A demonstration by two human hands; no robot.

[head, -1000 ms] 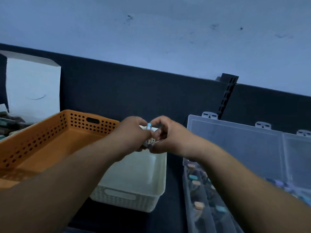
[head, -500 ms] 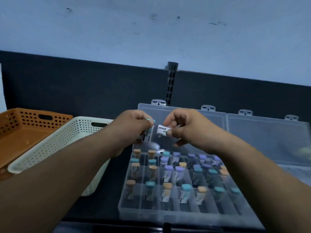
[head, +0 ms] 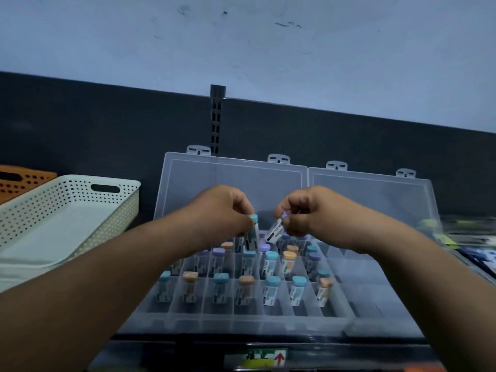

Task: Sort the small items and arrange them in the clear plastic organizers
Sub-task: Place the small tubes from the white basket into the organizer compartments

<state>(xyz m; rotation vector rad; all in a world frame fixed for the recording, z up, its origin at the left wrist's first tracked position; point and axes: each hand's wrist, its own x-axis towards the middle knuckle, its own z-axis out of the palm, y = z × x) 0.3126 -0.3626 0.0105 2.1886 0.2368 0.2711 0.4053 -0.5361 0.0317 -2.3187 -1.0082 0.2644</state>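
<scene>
A clear plastic organizer (head: pixel 230 322) lies open before me, lid (head: pixel 230 181) leaning on the dark back panel. Its compartments hold several small labelled vials with teal, purple and tan caps. My left hand (head: pixel 220 210) pinches a teal-capped vial (head: pixel 251 233) upright over the back rows. My right hand (head: pixel 308 210) pinches a second vial (head: pixel 275 232), tilted, its cap hidden by my fingers. A second clear organizer (head: pixel 386 299) sits open at the right, its visible compartments bare.
A white perforated basket (head: pixel 69 210) stands at the left, with an orange basket (head: pixel 21 178) behind it. Blurred packets (head: pixel 467 237) lie at the far right. A slotted black upright (head: pixel 217 122) rises on the back panel. A labelled dark shelf edge (head: pixel 257 357) runs along the front.
The view has swung right from the baskets to the organizers. My hands have separated the two vials and lowered them over the left organizer's back rows.
</scene>
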